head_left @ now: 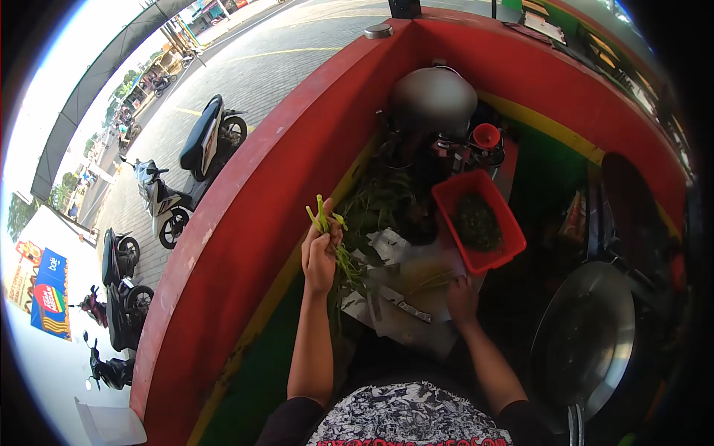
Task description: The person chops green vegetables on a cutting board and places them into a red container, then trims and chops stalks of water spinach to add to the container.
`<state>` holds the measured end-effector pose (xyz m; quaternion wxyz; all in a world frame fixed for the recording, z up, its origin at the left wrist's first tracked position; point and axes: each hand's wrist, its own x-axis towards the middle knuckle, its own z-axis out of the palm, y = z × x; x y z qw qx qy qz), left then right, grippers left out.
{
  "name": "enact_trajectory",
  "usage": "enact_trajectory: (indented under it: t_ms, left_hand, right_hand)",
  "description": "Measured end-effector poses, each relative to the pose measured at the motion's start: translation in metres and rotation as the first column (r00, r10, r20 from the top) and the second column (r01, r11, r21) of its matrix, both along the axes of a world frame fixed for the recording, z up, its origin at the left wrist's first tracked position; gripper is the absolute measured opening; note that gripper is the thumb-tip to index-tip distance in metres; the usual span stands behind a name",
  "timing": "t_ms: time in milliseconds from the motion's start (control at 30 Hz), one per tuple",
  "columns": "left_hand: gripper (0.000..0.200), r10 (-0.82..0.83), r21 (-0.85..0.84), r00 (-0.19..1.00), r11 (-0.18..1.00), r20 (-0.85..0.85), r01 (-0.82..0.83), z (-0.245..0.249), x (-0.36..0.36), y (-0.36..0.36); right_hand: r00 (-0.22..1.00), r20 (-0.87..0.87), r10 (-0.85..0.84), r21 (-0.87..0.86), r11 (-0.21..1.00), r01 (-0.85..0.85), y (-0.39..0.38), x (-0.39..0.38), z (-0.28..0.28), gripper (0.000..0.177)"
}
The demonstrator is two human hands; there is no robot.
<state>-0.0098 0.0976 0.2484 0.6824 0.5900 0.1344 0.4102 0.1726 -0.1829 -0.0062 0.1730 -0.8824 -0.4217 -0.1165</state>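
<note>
My left hand is closed round a bunch of green stems, their cut ends pointing up and leafy parts hanging below. My right hand is low at the right side of the work surface, beside some thin stems; its fingers are too dark to make out. A knife lies on the surface between my hands. Beyond my right hand, a red plastic basin holds chopped greens. More leafy greens are heaped beyond the surface, near my left hand.
A red wall curves round the left and far sides. A large metal wok stands at the right. Behind the basin are a rounded grey object and a red funnel-like cup. Motorbikes are parked outside the wall.
</note>
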Motion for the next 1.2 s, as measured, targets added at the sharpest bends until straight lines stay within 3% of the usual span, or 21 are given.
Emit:
enact_trajectory:
  t_ms: [100, 200, 233, 300, 333, 367, 400, 433, 500, 567, 600, 733, 833, 900, 1000, 1200]
  left_hand:
    - [0.063, -0.118, -0.094, 0.992, 0.988, 0.048, 0.122, -0.029, 0.006, 0.008]
    - [0.056, -0.21, -0.221, 0.978, 0.953, 0.02, 0.209, -0.044, 0.012, 0.0]
    - [0.056, -0.213, -0.221, 0.977, 0.952, 0.022, 0.213, -0.052, 0.013, 0.0]
    - [0.054, -0.274, -0.234, 0.962, 0.935, -0.003, 0.266, -0.065, 0.016, -0.001]
    - [0.049, -0.254, -0.121, 0.962, 0.963, -0.1, 0.242, -0.065, 0.016, -0.003]
    - [0.049, -0.256, -0.12, 0.962, 0.962, -0.097, 0.244, -0.06, 0.017, -0.007]
    - [0.048, -0.23, -0.007, 0.956, 0.973, -0.183, 0.233, -0.05, 0.017, -0.013]
    - [0.047, -0.192, 0.107, 0.945, 0.968, -0.264, 0.226, -0.044, 0.018, -0.017]
    - [0.042, -0.206, 0.115, 0.955, 0.965, -0.216, 0.234, -0.052, 0.02, -0.017]
    - [0.039, -0.162, 0.155, 0.961, 0.968, -0.225, 0.199, -0.051, 0.019, -0.02]
    - [0.035, -0.164, 0.061, 0.958, 0.981, -0.236, 0.183, -0.052, 0.017, -0.021]
    - [0.031, -0.138, 0.052, 0.951, 0.986, -0.278, 0.158, -0.05, 0.013, -0.022]
    - [0.031, -0.132, 0.037, 0.906, 0.986, -0.401, 0.16, -0.039, 0.009, -0.016]
    - [0.029, -0.124, 0.088, 0.867, 0.978, -0.482, 0.189, -0.034, 0.009, -0.009]
    - [0.027, -0.065, 0.196, 0.882, 0.965, -0.467, 0.175, -0.03, 0.011, -0.006]
    - [0.028, -0.075, 0.255, 0.858, 0.938, -0.507, 0.233, -0.005, 0.009, -0.008]
  right_hand:
    - [0.999, -0.036, -0.005, 0.068, 0.998, 0.007, 0.023, -0.006, 0.028, 0.015]
    - [0.952, -0.241, 0.189, 0.447, 0.892, -0.065, 0.06, -0.014, 0.1, 0.024]
    - [0.894, -0.342, 0.289, 0.547, 0.835, -0.06, 0.075, -0.016, 0.125, 0.03]
    - [0.645, -0.571, 0.508, 0.702, 0.71, 0.063, 0.1, -0.026, 0.193, 0.033]
    - [0.648, -0.569, 0.506, 0.702, 0.71, 0.063, 0.115, -0.028, 0.21, 0.033]
    - [0.646, -0.512, 0.567, 0.76, 0.65, 0.031, 0.13, -0.029, 0.223, 0.031]
    - [0.641, -0.448, 0.624, 0.812, 0.584, -0.001, 0.138, -0.028, 0.231, 0.029]
    - [0.643, -0.443, 0.625, 0.814, 0.581, -0.004, 0.143, -0.025, 0.233, 0.029]
    - [0.603, -0.485, 0.634, 0.735, 0.669, -0.112, 0.154, -0.022, 0.233, 0.021]
    - [0.584, -0.477, 0.657, 0.778, 0.625, -0.068, 0.157, -0.027, 0.23, 0.017]
    - [0.583, -0.49, 0.648, 0.772, 0.633, -0.054, 0.156, -0.027, 0.226, 0.017]
    - [0.626, -0.483, 0.613, 0.733, 0.674, -0.094, 0.152, -0.021, 0.215, 0.017]
    - [0.607, -0.485, 0.63, 0.736, 0.669, -0.105, 0.151, -0.019, 0.218, 0.018]
    - [0.621, -0.485, 0.616, 0.712, 0.69, -0.128, 0.15, -0.016, 0.223, 0.019]
    - [0.634, -0.5, 0.591, 0.663, 0.731, -0.159, 0.145, -0.013, 0.234, 0.02]
    - [0.635, -0.494, 0.594, 0.619, 0.753, -0.223, 0.135, -0.009, 0.254, 0.02]
